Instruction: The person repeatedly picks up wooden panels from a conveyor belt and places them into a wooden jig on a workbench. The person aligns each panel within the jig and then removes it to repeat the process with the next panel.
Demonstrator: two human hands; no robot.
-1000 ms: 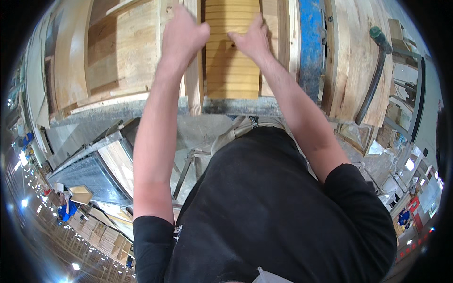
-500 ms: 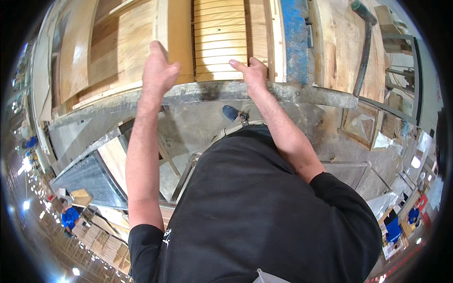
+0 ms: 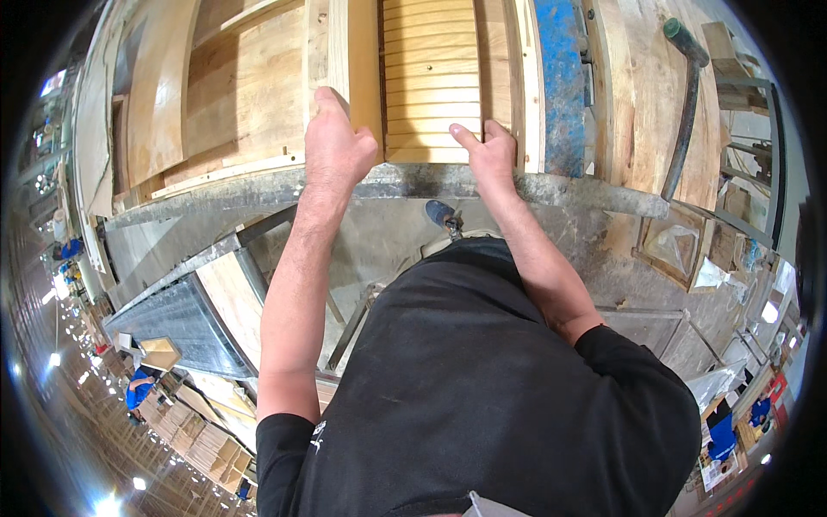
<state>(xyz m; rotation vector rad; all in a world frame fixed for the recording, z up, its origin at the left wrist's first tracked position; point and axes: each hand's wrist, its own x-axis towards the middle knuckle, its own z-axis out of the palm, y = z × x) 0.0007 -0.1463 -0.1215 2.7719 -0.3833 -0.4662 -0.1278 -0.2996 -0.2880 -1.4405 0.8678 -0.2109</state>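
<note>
- at far left, a co-worker in a blue top [image 3: 140,389] is near some stacked boards [image 3: 194,429].
- right of that, a dark, shiny slab [image 3: 177,320] lies below the tabletop [image 3: 413,181], beside a pale wooden sheet [image 3: 231,289].
- on the tabletop's left part, a smooth tan board [image 3: 161,95] lies over broader woodwork [image 3: 258,95].
- the left hand [image 3: 338,148] is curled at the near end of a pale board [image 3: 339,52], thumb toward the yellow board [image 3: 366,73] just beside it; i cannot tell how firmly it grips.
- the grooved panel [image 3: 431,99] lies between the two hands, right of the yellow board, its near end by the tabletop's worn edge.
- the right hand [image 3: 491,157] is half spread at the panel's near right corner, thumb over the panel, forefinger beyond its side; any grip is unclear.
- farther right runs a scuffed blue strip [image 3: 562,95].
- at right, a green-headed mallet [image 3: 687,108] lies on a wide wooden panel [image 3: 633,103].
</note>
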